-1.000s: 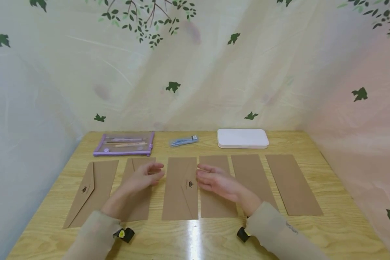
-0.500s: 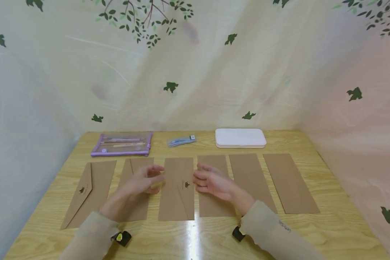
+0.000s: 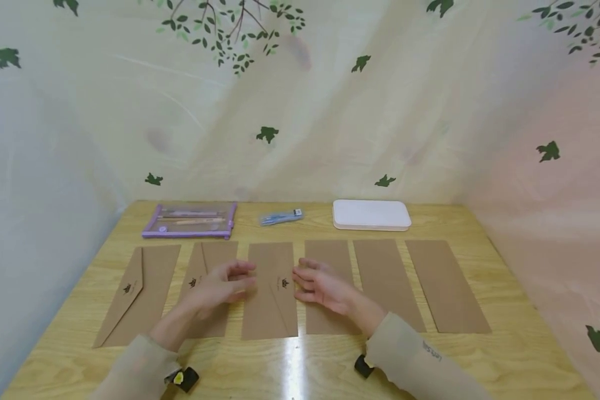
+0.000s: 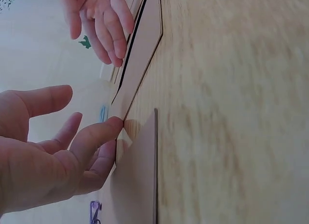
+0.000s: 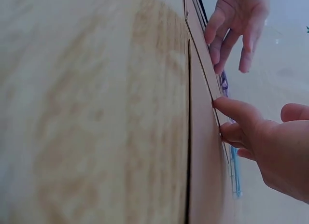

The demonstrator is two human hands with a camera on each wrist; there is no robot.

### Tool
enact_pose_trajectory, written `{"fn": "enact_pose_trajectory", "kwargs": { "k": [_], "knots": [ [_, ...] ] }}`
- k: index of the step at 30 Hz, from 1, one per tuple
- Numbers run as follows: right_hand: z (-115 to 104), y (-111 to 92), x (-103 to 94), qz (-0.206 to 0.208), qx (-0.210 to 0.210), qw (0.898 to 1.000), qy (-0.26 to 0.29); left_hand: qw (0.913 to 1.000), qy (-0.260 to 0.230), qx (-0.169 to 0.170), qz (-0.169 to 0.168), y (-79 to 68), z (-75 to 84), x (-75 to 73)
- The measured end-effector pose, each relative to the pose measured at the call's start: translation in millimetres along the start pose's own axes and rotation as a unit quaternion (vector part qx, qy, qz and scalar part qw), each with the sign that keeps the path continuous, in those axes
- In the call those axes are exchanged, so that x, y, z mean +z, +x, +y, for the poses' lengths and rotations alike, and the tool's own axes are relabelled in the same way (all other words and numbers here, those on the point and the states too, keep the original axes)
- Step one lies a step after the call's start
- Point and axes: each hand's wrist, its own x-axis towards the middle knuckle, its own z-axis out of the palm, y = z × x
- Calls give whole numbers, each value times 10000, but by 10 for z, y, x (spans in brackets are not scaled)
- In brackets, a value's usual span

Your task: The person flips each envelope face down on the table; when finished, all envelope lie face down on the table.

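Observation:
A brown kraft envelope (image 3: 267, 261) with a small crown print lies flat on the wooden table, third in a row, between my two hands. Along its left edge, my left hand (image 3: 217, 289) has loosely bent fingers; in the left wrist view the fingertips (image 4: 116, 122) reach the edge. My right hand (image 3: 329, 288) stands at the opposite edge, its fingertips (image 5: 219, 103) touching the envelope's side in the right wrist view. Below my left hand is a second envelope (image 3: 220, 253), partly covered. Another envelope (image 3: 330, 253) lies under my right hand.
To the left lies an envelope with its pointed flap showing (image 3: 155, 278). Two plain envelopes (image 3: 387, 272) lie at the right. Behind the row are a purple-edged clear pencil pouch (image 3: 190, 219), a small blue pen pack (image 3: 281, 217) and a white case (image 3: 371, 214).
The third envelope has slid slightly left, widening the gap on its right. My right hand has moved left with its edge; my left hand stays by the other edge.

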Motion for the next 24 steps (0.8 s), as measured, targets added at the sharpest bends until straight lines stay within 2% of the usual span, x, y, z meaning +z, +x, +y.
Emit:
{"fn": "enact_pose_trajectory", "kwargs": {
  "k": [11, 16, 20, 24],
  "knots": [
    [0, -14, 36, 27, -5, 10000, -2, 9996, -267, 19, 80, -65, 1, -6],
    [-2, -6, 35, -30, -43, 10000, 35, 9988, -451, 85, 181, -101, -10, 3],
    [-5, -30, 15, -86, 31, 9999, 46, 9989, -399, 62, 220, -121, -35, 30],
    [-33, -48, -4, -212, 79, 9997, -47, 9987, -481, -5, 156, -119, -15, 32]
  ]
}}
